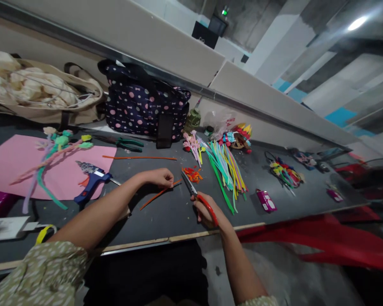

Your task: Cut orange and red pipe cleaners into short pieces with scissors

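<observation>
My left hand [162, 177] pinches an orange pipe cleaner [153, 199] close to one end, and the rest of it slants down to the left. In my right hand [204, 210] is a pair of scissors [210, 207] with red-orange handles, its blades pointing up and away from me. The blade tips are just right of the pipe cleaner's short end, apart from it. A small heap of cut orange pieces [194, 175] lies beyond the blades. Another orange pipe cleaner [140, 157] lies straight on the grey table [153, 229] behind my left hand.
To the left, a blue glue gun [94, 182] and pipe-cleaner flowers [55, 153] rest on pink paper [6, 157]. Green-handled pliers [129, 143] and a phone [164, 131] are behind. Coloured pipe cleaners [225, 168] and a purple packet [266, 200] lie right.
</observation>
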Motion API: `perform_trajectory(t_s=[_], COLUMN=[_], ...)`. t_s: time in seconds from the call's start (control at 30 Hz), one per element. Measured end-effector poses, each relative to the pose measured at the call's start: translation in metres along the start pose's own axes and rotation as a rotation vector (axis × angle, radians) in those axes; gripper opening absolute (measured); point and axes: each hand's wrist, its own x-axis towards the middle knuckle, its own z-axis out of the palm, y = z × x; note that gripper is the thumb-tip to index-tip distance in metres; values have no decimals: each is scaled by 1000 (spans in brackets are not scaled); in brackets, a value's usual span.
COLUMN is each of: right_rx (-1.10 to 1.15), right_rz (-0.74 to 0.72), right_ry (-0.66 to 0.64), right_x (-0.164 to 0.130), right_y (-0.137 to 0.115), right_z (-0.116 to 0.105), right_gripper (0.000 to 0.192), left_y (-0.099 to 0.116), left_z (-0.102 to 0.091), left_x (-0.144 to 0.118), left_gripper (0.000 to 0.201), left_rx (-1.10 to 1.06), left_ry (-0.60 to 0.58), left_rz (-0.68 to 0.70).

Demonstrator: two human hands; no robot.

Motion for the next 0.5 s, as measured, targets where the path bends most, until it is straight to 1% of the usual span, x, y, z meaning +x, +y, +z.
perform_trajectory(t_s=[0.1, 0.17, 0.2, 0.3, 0.4, 0.5], right_rx=[168, 257, 291, 320, 265, 219], right_rz=[119, 209, 225, 184, 169, 171], right_ry=[47, 30, 12, -24, -27, -47], right_x=[-5, -10, -12, -18, -18, -15], right_y=[5, 2, 0, -6, -7, -6], right_z=[-2, -5, -7, -12, -14, -13], right_gripper=[41, 48, 50, 52, 50, 45], left_y=[-3, -4, -4, -3, 1, 5], left_z=[1, 1, 1, 2, 3, 5], left_x=[1, 1, 1, 2, 2, 1], left_gripper=[24, 22, 21, 19, 19, 21], left_rx=[-36, -61, -67, -63, -62, -79], left_ry=[6, 22, 27, 32, 46, 89], left_rz=[5, 7, 3, -13, -27, -42])
